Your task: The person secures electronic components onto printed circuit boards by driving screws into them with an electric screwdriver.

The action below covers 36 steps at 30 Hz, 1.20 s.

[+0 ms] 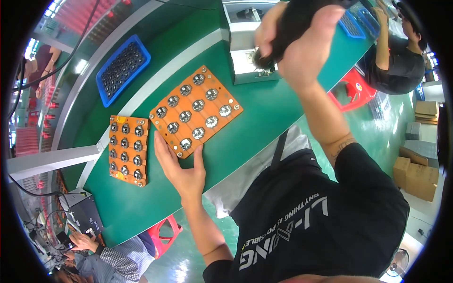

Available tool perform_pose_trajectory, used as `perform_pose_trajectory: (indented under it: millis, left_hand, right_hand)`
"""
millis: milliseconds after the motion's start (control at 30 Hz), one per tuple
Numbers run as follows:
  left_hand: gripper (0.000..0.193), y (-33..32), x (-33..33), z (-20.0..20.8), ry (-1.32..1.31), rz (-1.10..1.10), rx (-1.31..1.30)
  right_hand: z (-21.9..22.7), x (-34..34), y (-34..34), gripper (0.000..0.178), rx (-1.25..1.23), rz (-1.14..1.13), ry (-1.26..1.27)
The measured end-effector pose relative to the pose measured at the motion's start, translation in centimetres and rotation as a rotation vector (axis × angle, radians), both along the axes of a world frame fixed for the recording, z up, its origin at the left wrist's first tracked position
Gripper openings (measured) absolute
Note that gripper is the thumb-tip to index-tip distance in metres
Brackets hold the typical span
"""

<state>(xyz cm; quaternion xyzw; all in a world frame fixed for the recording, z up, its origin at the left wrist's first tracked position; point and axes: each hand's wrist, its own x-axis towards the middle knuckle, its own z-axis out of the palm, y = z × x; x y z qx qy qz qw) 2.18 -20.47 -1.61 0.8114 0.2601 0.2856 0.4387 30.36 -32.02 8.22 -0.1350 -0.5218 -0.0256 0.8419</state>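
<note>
An orange fixture board (191, 118) carrying several round metal-and-black parts lies on the green table. My left hand (186, 174) holds its near left corner, with the thumb along one edge and the fingers along the other. Raised at the upper right, my right hand (306, 56) is closed around a dark black object (295, 28). Its lower end looks ragged, and its kind cannot be made out. That end is in front of a grey-white box-shaped device (255, 78) with a lit opening. A second, smaller-looking orange board (130, 153) with similar parts lies left of the first.
A blue tray (104, 96) of small dark parts lies beyond a pale rail (155, 78). At the lower left is a black box device (85, 212) beside a co-worker (118, 259). Another person (401, 56) sits far right near a red stool (351, 89). Cartons (415, 177) stand at right.
</note>
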Motion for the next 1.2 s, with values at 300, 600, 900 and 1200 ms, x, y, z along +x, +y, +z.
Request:
perform_pose_trajectory:
  millis: [300, 600, 900, 1200]
  left_hand:
    - [0.064, 0.3, -1.2, -1.0, -0.111, 0.053, 0.088]
    - [0.036, 0.5, -1.7, -1.2, -0.094, 0.023, 0.098]
    - [0.017, 1.4, -1.0, -1.2, -0.102, 0.026, 0.208]
    - [0.014, 1.2, -1.5, -1.5, -0.101, 0.044, 0.208]
  right_hand:
    - [-0.7, -1.0, -3.4, 0.068, -0.742, -0.674, 0.185]
    - [-4.7, -0.6, 2.5, 0.072, -0.095, 0.218, -0.169]
    - [-3.7, -13.8, 6.5, 0.093, -0.788, -0.042, 0.24]
    - [-4.9, -14.8, 8.2, 0.086, -0.768, -0.024, 0.158]
